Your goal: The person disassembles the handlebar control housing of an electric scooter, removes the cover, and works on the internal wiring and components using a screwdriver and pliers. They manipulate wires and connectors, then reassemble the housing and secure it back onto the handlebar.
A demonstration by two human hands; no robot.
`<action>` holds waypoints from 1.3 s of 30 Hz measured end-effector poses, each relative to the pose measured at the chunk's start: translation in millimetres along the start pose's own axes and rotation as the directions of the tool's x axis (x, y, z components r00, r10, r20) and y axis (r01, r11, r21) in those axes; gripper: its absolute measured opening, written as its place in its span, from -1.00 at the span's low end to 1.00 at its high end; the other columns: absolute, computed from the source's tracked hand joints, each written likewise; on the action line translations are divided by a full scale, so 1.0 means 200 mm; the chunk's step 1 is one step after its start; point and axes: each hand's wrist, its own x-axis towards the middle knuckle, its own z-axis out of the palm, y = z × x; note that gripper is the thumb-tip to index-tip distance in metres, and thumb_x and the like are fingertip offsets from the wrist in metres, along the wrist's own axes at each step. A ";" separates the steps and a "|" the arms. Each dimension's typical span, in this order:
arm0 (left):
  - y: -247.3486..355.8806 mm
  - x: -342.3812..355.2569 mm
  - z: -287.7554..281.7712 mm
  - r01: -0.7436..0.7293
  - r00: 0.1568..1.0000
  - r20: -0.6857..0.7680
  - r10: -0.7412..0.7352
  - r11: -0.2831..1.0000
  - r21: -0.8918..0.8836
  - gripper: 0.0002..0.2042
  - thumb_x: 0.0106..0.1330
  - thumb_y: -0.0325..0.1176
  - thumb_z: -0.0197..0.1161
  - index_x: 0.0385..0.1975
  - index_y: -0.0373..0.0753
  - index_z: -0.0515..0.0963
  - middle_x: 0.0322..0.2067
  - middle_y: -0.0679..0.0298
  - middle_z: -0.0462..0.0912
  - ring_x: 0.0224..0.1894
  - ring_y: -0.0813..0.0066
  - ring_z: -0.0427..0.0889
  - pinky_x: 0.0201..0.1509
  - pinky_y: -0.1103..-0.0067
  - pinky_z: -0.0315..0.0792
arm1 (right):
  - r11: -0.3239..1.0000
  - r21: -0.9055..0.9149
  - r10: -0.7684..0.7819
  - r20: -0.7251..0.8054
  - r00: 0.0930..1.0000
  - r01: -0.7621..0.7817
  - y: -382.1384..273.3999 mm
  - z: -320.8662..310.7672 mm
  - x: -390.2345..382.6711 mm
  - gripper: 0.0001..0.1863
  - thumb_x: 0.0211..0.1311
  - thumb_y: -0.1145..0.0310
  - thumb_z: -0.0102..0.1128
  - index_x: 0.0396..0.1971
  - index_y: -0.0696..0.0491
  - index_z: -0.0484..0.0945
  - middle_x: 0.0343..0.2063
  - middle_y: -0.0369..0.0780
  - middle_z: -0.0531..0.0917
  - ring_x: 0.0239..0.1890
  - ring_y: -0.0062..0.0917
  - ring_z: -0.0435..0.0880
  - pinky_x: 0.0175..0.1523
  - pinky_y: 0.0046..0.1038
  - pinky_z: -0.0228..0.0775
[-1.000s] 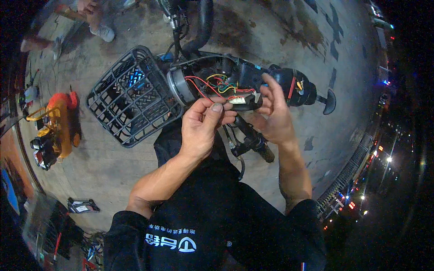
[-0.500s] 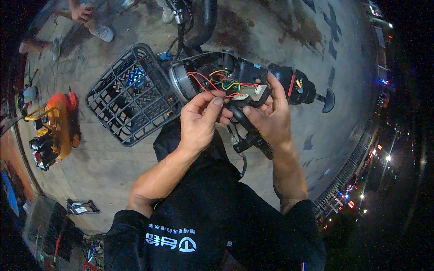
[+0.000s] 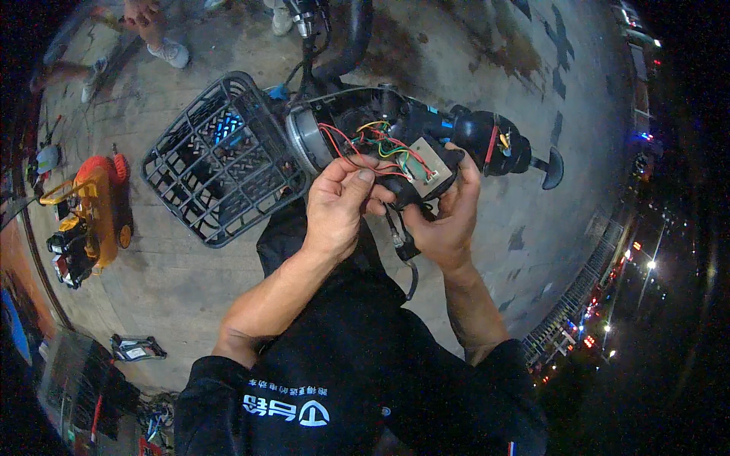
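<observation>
My right hand (image 3: 449,228) grips a small black housing with a pale board (image 3: 426,161) by its right and near edges. The board's face tilts up, with wires plugged into its edges. Red, green and yellow wires (image 3: 372,144) run from it into the opened front of an electric scooter or bike. Beside the housing, my left hand (image 3: 334,201) is closed, thumb against forefinger, on a thin red wire. The fingertips hide the pinched spot. A round grey rim (image 3: 303,137) lies left of the wires, next to a black basket (image 3: 220,163).
A handlebar grip (image 3: 353,45) stretches away at the far side, and a black mirror (image 3: 552,169) sticks out to the right. On the floor at left stands a yellow machine (image 3: 99,220) with a coiled red hose (image 3: 103,173). Another person's leg and shoe (image 3: 169,53) show at the far left.
My right hand has drawn the housing slightly nearer and turned it, so the board now faces up more fully. My left hand keeps its pinch in nearly the same place.
</observation>
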 end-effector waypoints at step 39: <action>0.02 -0.07 0.03 -0.029 0.998 -0.050 0.029 1.000 -0.001 -0.65 0.31 -0.50 0.15 0.06 -0.30 0.26 -0.32 0.15 0.67 -0.56 0.65 0.49 -0.50 0.74 0.38 | 0.984 -0.104 -0.159 -0.122 0.980 0.146 0.04 0.04 0.00 -0.11 -0.34 0.55 0.42 0.12 0.15 0.14 0.14 0.00 0.28 0.19 -0.17 0.31 0.25 -0.23 0.19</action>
